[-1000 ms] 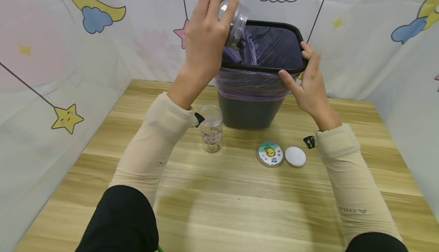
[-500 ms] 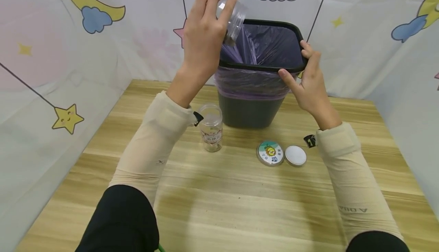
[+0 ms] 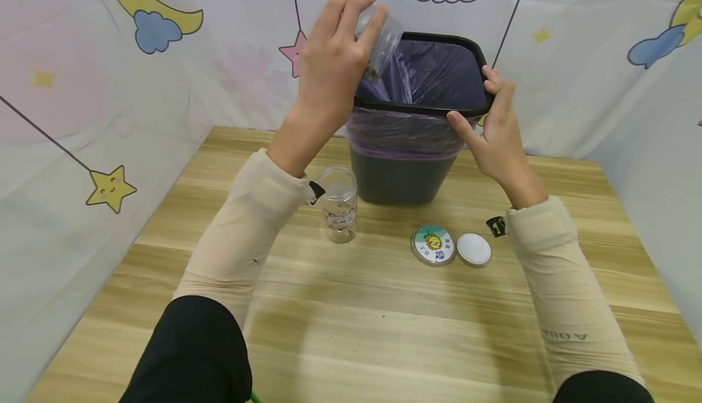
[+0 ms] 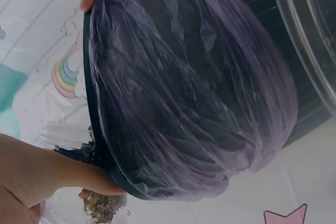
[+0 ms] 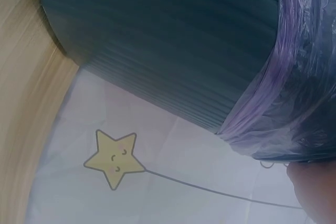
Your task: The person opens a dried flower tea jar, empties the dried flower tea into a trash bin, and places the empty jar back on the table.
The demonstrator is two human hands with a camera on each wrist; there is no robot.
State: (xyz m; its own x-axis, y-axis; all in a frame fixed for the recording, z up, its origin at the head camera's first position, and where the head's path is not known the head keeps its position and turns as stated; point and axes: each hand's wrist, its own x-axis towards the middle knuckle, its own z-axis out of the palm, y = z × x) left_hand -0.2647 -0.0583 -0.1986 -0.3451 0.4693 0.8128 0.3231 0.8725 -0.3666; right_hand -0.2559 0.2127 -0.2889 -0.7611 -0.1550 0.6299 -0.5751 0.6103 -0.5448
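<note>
In the head view my left hand (image 3: 331,55) grips a clear plastic jar (image 3: 388,37), tipped mouth down over the left side of a dark bin (image 3: 403,180). Brown-green dried bits (image 4: 102,205) show in the jar in the left wrist view. A purple bin liner (image 3: 406,135) is folded over the bin's black rim. My right hand (image 3: 498,131) holds that rim at its right corner, thumb in front and fingers behind. Part of the jar is hidden behind my left fingers.
Left of the bin's base a second clear jar (image 3: 340,208) with a printed label stands uncapped on the wooden table (image 3: 356,330). A printed round lid (image 3: 433,244) and a smaller white lid (image 3: 474,249) lie in front of the bin. Patterned cloth (image 3: 241,80) hangs close behind.
The tipped jar and my left hand moved slightly left, then back right and a little down over the bin. My right hand and the bin stay in place.
</note>
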